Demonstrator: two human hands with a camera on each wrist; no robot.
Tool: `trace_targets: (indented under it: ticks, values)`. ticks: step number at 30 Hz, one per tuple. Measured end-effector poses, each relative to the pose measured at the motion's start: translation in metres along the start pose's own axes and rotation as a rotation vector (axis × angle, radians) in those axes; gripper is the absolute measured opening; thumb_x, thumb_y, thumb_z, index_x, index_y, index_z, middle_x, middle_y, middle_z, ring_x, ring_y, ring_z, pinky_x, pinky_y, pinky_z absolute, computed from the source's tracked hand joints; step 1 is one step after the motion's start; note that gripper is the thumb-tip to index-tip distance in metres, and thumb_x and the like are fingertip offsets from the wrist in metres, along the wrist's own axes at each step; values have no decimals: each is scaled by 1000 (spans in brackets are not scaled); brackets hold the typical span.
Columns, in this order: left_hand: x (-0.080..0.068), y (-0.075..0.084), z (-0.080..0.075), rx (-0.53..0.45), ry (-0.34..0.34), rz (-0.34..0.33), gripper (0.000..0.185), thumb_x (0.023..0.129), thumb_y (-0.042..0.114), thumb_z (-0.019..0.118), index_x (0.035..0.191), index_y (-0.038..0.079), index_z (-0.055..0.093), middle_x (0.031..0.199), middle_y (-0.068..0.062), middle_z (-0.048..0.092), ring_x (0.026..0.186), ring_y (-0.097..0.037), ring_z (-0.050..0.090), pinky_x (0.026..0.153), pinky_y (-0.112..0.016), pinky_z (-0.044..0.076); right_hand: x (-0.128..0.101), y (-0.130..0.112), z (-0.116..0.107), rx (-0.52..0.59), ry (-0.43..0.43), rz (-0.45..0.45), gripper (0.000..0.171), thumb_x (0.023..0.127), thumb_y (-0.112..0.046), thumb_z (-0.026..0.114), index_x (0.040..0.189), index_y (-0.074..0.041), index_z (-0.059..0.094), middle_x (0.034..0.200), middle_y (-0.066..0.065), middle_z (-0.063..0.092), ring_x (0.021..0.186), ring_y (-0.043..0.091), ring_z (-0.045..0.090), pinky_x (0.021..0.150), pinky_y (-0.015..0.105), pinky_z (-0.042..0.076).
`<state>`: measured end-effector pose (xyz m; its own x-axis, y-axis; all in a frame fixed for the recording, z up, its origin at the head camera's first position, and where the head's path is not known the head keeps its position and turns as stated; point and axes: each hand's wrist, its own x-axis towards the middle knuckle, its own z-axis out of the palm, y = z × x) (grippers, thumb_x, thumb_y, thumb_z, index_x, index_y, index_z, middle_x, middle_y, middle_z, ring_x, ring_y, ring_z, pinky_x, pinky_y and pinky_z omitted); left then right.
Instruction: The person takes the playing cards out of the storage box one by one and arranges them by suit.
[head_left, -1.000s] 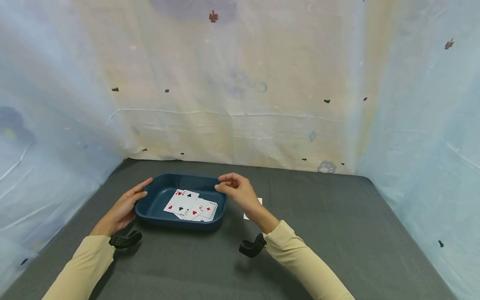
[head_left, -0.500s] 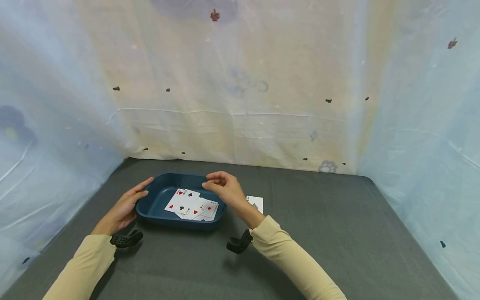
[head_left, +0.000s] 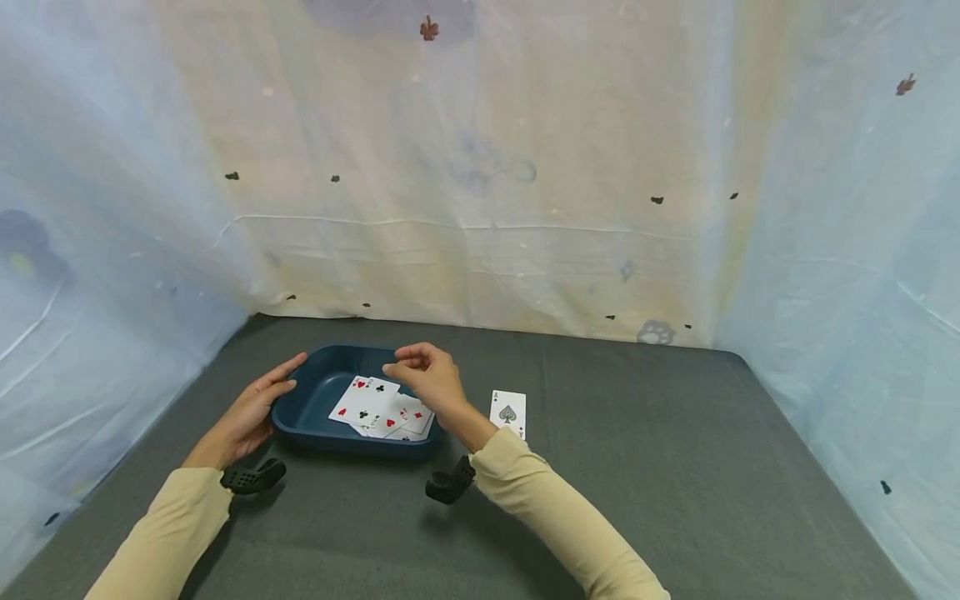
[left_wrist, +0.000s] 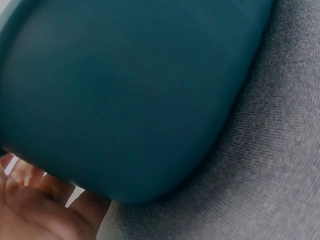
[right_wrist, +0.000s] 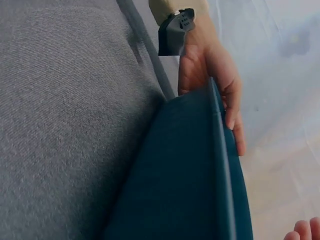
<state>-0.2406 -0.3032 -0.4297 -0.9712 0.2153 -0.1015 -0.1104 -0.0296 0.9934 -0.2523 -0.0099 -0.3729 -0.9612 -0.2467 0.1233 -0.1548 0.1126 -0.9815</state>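
A dark blue tray (head_left: 306, 406) sits on the grey table, left of centre, with several playing cards (head_left: 373, 405) lying face up in it. My left hand (head_left: 251, 408) rests against the tray's left rim with its fingers straight; in the right wrist view the left hand (right_wrist: 210, 75) lies along the tray's outer wall (right_wrist: 190, 165). My right hand (head_left: 423, 379) hovers over the tray's right half above the cards, fingers loosely curled, nothing in it. An ace of spades (head_left: 507, 412) lies face up on the table just right of the tray. The left wrist view is filled by the tray's wall (left_wrist: 125, 90).
The grey cloth-covered table (head_left: 675, 467) stretches to the right and front. Pale draped fabric (head_left: 480, 208) closes in the back and both sides. Black camera mounts sit at my left wrist (head_left: 251, 479) and my right wrist (head_left: 450, 485).
My right hand has moved left from beside the tray to over the cards, uncovering the ace of spades on the table. The left hand and the tray have stayed put.
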Motion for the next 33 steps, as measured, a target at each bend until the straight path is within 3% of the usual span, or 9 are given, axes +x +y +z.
trace_targets:
  ticks: [3,8,12,23,33]
  values:
    - [-1,0,-1,10,4,3,55,108,24,33,157,21,9,159,-16,-11,134,-40,25,85,-38,51,2,3,6,-12,9,4,29,85,-20,76,108,-5,66,86,-1,62,80,10,58,66,23,44]
    - [-2,0,-2,-6,7,3,56,108,24,35,157,21,10,160,-15,-10,123,-22,45,85,-37,51,6,8,15,-90,36,17,27,84,-22,77,104,-7,67,85,-3,61,77,9,56,62,23,44]
    - [-1,-2,0,-15,9,6,56,108,24,37,157,22,12,160,-15,-9,114,-12,51,84,-35,51,12,12,19,-172,66,26,30,83,-23,79,104,-5,67,83,-4,61,75,9,55,62,24,44]
    - [4,-5,8,1,-1,22,55,108,23,35,157,20,11,160,-16,-6,116,-17,51,84,-35,51,23,24,27,-291,70,141,33,77,-25,83,101,-6,68,81,-4,59,76,11,52,63,25,43]
    - [5,-3,9,20,-5,25,55,108,23,34,157,20,10,160,-14,-8,132,-38,31,85,-38,50,33,35,28,-456,70,134,34,76,-24,84,100,-5,70,81,-3,55,80,13,49,67,27,44]
